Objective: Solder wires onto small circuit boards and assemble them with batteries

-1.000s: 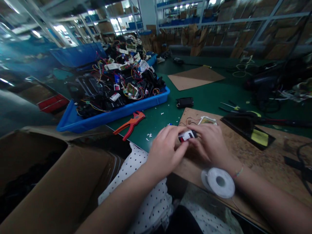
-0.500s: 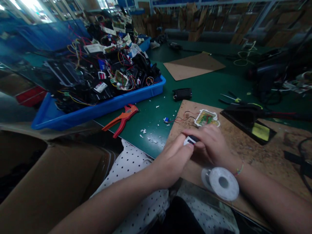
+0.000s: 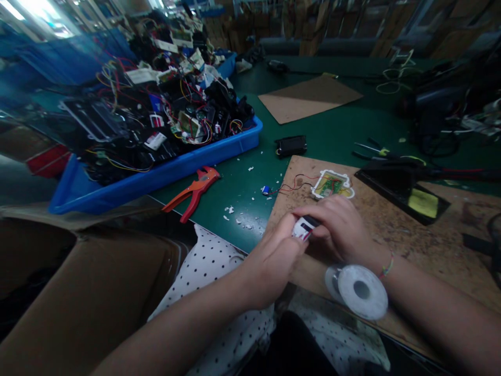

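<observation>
Between my two hands is a small white and black plastic part (image 3: 303, 227) with a dark slot and a bit of red on its face. My left hand (image 3: 276, 256) pinches it from the near left side. The fingers of my right hand (image 3: 342, 230) curl around its dark far end and hide much of it. Just beyond my right hand lies a green circuit board (image 3: 331, 184) in a white frame. Red and black wires lead from it to a small blue and white connector (image 3: 265, 190). Below my right wrist stands a white spool (image 3: 362, 291).
A blue tray (image 3: 156, 180) heaped with black parts and wires fills the left. Orange-red cutters (image 3: 193, 193) lie at the table edge. A black case (image 3: 291, 145), brown board (image 3: 309, 99), pliers (image 3: 376, 150) and black holder with yellow sponge (image 3: 423, 203) lie beyond the worn brown mat (image 3: 407, 245).
The white and black part has turned slightly in my hands, so more of its white face and some red show. The whole view has shifted a little.
</observation>
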`<move>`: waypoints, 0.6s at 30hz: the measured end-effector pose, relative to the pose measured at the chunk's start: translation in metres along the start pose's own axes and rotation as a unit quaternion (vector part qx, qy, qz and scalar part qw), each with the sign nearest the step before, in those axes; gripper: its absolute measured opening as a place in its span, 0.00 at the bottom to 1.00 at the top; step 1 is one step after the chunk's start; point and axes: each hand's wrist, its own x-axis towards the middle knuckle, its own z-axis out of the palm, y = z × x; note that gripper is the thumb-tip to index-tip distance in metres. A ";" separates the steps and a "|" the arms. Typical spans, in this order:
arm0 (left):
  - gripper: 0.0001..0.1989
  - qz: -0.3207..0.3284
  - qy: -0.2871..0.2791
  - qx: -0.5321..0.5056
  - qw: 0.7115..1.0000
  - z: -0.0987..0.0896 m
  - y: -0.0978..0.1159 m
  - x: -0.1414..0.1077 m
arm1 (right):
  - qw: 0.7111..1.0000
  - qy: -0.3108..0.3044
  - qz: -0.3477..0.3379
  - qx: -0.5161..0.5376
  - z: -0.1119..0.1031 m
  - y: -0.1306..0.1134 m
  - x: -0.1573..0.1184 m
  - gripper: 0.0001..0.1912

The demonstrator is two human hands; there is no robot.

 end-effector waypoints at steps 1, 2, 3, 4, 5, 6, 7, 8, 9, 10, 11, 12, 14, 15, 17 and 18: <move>0.11 -0.009 0.012 -0.004 1.000 0.002 0.001 0.001 | 1.000 0.004 -0.001 0.001 0.000 0.000 0.000 0.25; 0.12 -0.013 0.022 -0.002 1.000 0.003 0.003 0.001 | 1.000 0.007 -0.004 0.001 0.000 0.000 0.001 0.25; 0.13 -0.013 0.028 0.006 1.000 0.005 0.004 0.002 | 1.000 0.009 -0.007 -0.001 -0.001 0.000 0.001 0.25; 0.13 -0.013 0.030 0.013 0.999 0.005 0.005 0.002 | 1.000 0.009 -0.010 -0.003 -0.001 0.000 0.001 0.25; 0.13 -0.013 0.030 0.020 0.999 0.006 0.006 0.002 | 1.000 0.009 -0.012 -0.005 -0.001 0.000 0.002 0.25; 0.13 -0.013 0.029 0.028 0.999 0.006 0.007 0.001 | 1.000 0.008 -0.013 -0.006 -0.001 0.000 0.002 0.25; 0.13 -0.012 0.029 0.036 0.999 0.005 0.009 0.000 | 1.000 0.008 -0.015 -0.006 -0.001 0.000 0.002 0.25; 0.12 -0.011 0.030 0.046 0.998 0.005 0.010 0.000 | 1.000 0.008 -0.016 -0.006 -0.002 0.000 0.002 0.25; 0.12 -0.008 0.031 0.058 0.998 0.004 0.011 -0.001 | 1.000 0.008 -0.017 -0.005 -0.002 0.000 0.002 0.25; 0.12 -0.003 0.032 0.070 0.997 0.004 0.012 -0.002 | 1.000 0.008 -0.017 -0.003 -0.002 0.000 0.002 0.25; 0.12 0.000 0.032 0.080 0.996 0.003 0.013 -0.003 | 1.000 0.008 -0.018 -0.003 -0.002 0.000 0.002 0.25; 0.12 0.001 0.031 0.087 0.996 0.003 0.013 -0.003 | 1.000 0.009 -0.019 -0.002 -0.002 0.000 0.001 0.25; 0.13 -0.003 0.027 0.083 0.996 0.003 0.014 -0.003 | 1.000 0.009 -0.022 0.000 -0.002 0.000 0.001 0.24; 0.13 -0.007 0.027 0.073 0.997 0.003 0.013 -0.003 | 1.000 0.010 -0.022 -0.001 -0.002 0.000 0.001 0.24; 0.12 -0.012 0.032 0.048 0.998 0.004 0.011 -0.002 | 1.000 0.013 -0.019 -0.002 -0.002 -0.001 0.001 0.24; 0.12 -0.011 0.036 0.039 0.999 0.005 0.009 -0.001 | 1.000 0.016 -0.017 -0.003 -0.002 -0.001 0.001 0.25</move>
